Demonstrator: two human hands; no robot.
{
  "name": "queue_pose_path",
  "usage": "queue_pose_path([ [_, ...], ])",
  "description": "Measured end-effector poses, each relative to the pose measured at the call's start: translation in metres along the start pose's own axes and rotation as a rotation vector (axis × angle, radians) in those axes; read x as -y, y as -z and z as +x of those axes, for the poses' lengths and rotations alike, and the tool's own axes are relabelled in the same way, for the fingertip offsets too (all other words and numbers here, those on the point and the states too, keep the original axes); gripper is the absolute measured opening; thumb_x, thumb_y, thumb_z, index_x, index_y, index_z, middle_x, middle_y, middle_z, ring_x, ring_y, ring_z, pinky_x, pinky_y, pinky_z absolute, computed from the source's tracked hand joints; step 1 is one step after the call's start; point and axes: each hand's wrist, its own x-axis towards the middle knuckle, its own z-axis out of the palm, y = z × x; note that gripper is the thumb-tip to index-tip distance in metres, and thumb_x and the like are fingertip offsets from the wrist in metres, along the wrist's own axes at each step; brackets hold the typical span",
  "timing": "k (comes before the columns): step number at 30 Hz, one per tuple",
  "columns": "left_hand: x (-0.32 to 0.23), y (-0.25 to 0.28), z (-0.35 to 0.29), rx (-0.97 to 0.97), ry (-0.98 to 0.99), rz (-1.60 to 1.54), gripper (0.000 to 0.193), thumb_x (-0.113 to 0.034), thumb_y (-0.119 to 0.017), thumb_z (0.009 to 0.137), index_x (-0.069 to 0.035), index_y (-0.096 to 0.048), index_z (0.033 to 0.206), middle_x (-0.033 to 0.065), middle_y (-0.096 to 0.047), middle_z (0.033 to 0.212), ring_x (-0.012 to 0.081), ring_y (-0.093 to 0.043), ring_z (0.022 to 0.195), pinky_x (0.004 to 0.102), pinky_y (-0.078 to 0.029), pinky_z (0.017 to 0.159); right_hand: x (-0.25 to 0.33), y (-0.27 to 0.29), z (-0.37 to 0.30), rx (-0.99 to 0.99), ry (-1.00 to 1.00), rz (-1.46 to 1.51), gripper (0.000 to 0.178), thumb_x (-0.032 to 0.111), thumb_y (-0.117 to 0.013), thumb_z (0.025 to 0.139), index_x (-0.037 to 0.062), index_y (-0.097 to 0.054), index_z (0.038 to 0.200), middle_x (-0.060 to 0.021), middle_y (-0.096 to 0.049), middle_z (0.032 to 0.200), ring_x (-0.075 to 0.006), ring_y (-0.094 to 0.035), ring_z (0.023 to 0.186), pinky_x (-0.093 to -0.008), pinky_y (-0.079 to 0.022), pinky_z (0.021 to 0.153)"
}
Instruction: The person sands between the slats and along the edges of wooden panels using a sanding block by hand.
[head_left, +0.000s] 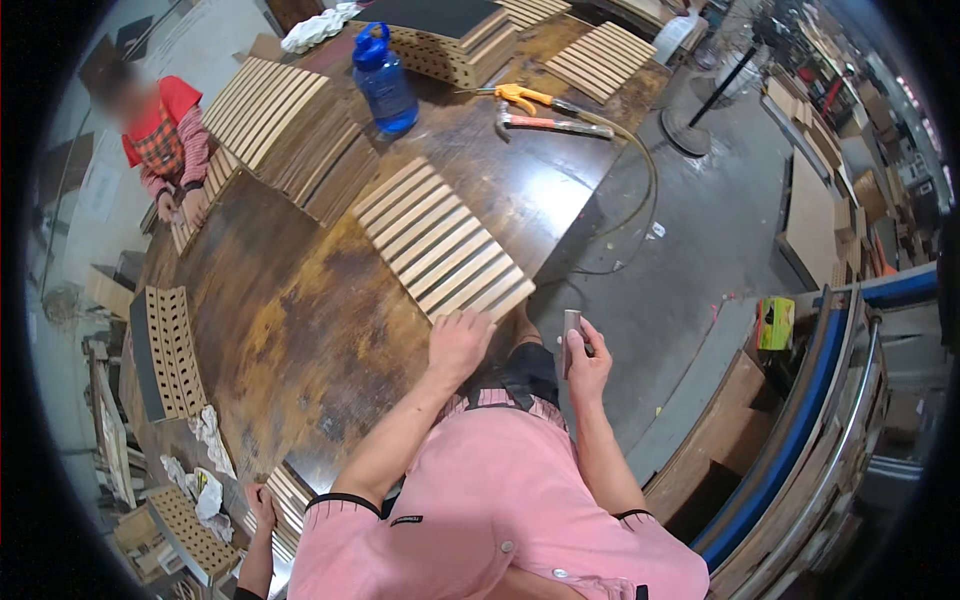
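A slatted wooden panel [440, 240], pale strips with dark gaps between them, lies at an angle on the brown worktable [290, 340]. My left hand [460, 345] is closed on its near edge, the fingertips over the end strip. Over the floor beside the table's edge, my right hand [588, 362] holds a short grey-brown bar [571, 345] upright between thumb and fingers. What kind of tool or piece this bar is cannot be made out. My two hands are apart, and the bar does not touch the panel.
Stacked slatted panels [290, 130] stand at the far left, near a blue water jug [384, 85]. A hammer [555, 122] and an orange air gun [522, 96] with a hose lie at the back. One co-worker [165, 140] handles a panel; another person's hand [261, 508] is at lower left.
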Motion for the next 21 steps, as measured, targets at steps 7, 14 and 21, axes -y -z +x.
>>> queue_pose_path([
  [7, -0.034, -0.002, 0.016, 0.021, -0.062, -0.26, 0.028, -0.013, -0.078, 0.086, -0.008, -0.073, 0.114, 0.0076, -0.07, 0.119, 0.0289, -0.065, 0.115, 0.0435, -0.049, 0.1, -0.001, 0.012, 0.012, -0.055, -0.008, 0.032, 0.032, 0.007, -0.071, 0.1, 0.0002, -0.072, 0.131, 0.0007, -0.058, 0.099, -0.0068, -0.059, 0.074, -0.0235, -0.047, 0.062],
  [14, 0.015, -0.025, 0.066, 0.306, -0.019, -0.186, 0.055, -0.042, -0.071, 0.093, -0.014, -0.064, 0.141, 0.0145, -0.051, 0.155, 0.0378, -0.038, 0.151, 0.0591, -0.023, 0.126, 0.001, 0.006, 0.05, 0.002, -0.058, -0.019, 0.036, 0.008, -0.073, 0.098, 0.0041, -0.072, 0.133, -0.0022, -0.061, 0.109, -0.0121, -0.063, 0.089, -0.0265, -0.053, 0.075],
  [21, -0.009, -0.082, 0.135, 0.199, 0.13, -0.024, 0.056, -0.043, -0.061, 0.101, -0.019, -0.058, 0.152, 0.0158, -0.045, 0.163, 0.0389, -0.031, 0.156, 0.0623, -0.012, 0.129, -0.013, -0.021, 0.109, -0.006, 0.141, -0.128, 0.041, 0.013, -0.076, 0.095, 0.0074, -0.071, 0.136, -0.0092, -0.062, 0.126, -0.0223, -0.063, 0.114, -0.0342, -0.05, 0.103],
])
